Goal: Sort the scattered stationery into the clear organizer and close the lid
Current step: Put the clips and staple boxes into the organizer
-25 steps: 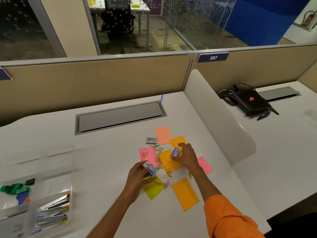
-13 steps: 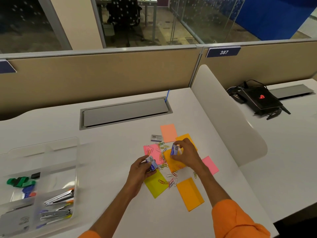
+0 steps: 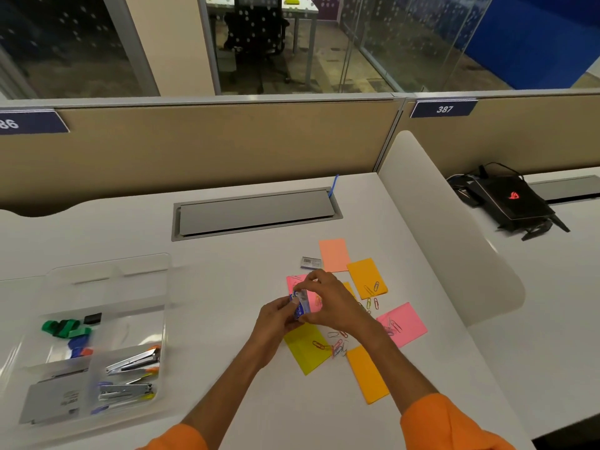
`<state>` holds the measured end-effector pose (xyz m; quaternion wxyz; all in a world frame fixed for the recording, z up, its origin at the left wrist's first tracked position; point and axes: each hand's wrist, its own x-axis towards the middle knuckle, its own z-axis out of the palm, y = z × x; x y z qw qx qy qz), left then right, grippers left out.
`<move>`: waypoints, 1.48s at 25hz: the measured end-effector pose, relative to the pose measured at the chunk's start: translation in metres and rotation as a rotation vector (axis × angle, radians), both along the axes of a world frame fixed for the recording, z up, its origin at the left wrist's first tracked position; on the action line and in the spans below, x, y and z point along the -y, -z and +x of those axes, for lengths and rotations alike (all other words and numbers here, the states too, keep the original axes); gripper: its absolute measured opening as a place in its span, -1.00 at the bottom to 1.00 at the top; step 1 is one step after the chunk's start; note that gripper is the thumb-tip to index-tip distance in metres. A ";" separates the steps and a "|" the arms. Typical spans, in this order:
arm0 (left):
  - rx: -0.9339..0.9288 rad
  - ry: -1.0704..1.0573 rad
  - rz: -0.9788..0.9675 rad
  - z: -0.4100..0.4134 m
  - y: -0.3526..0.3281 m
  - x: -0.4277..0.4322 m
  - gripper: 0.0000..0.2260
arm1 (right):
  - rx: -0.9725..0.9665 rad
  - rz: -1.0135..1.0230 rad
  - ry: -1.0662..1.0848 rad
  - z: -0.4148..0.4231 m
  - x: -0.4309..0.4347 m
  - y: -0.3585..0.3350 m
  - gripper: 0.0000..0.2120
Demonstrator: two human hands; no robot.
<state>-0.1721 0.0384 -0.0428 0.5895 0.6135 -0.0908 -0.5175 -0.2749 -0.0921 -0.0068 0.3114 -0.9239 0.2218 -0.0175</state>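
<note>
Both hands meet at the centre of the frame. My left hand (image 3: 276,316) and my right hand (image 3: 336,303) each have fingers curled round a small blue-and-white box (image 3: 300,306), which is held between them just above the surface (image 3: 227,287). I cannot tell whether this is one box or two pressed together.

A second small box (image 3: 311,262) lies flat on the surface just beyond my right hand, beside a salmon note (image 3: 333,254). Other sticky notes lie around and under the hands:
- an orange note (image 3: 367,277) to the upper right
- a pink note (image 3: 404,323) to the right
- a yellow note (image 3: 305,349) directly below
- a second orange note (image 3: 367,373) at lower right

Loose paper clips (image 3: 338,345) lie on and between these notes.

The clear organizer (image 3: 136,271) sits well apart at the left of the frame with its lid off. It holds green clips (image 3: 61,328) in a far compartment and staplers (image 3: 133,362) in a near one.

Plain white surface runs between the organizer's right wall and my left hand. A grey cable hatch (image 3: 256,212) sits flush in the surface towards the top. A white divider panel (image 3: 448,241) closes the right side, near the pink note. The surface's near edge runs along the bottom of the frame, under my forearms.
</note>
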 end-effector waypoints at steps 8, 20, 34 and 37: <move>0.000 -0.065 -0.010 0.014 0.011 -0.011 -0.69 | 0.028 0.061 0.247 0.028 0.046 0.016 -0.55; -0.070 -0.163 0.000 0.049 0.027 -0.024 -0.63 | -0.337 -0.262 0.150 0.081 0.085 0.054 -0.71; -0.225 -0.334 -0.138 0.055 0.001 -0.039 -0.63 | -0.058 0.246 0.219 0.086 -0.026 -0.013 -0.62; -0.232 -0.336 -0.190 0.060 -0.010 -0.055 -0.66 | -0.046 0.267 0.227 0.093 -0.043 -0.020 -0.66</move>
